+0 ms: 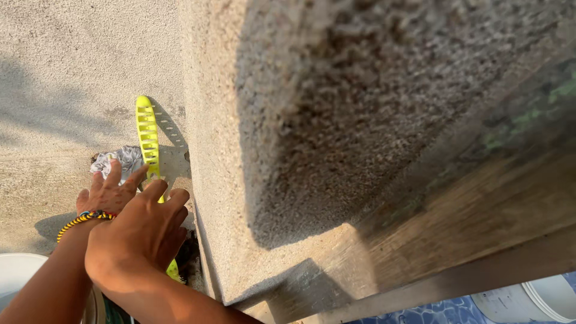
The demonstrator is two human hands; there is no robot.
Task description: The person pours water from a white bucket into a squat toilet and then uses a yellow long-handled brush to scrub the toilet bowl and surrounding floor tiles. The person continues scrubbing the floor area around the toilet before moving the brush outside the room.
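Both hands press low beside the rough concrete wall (240, 120): the right hand (141, 231) lies flat, fingers together, over a yellow-green slotted plastic strip (147, 135), gripping nothing visibly. The left hand (108, 192), fingers spread, rests on a crumpled cloth (123, 159); steadying the strip seems underway, and firm, even pressure comes next.

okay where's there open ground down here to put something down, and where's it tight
Open: the bare concrete ground left of the yellow slotted strip and above the crumpled cloth. Crowded: beside the rough wall, where the left hand and right hand bunch over strip and cloth, with a white bucket below.
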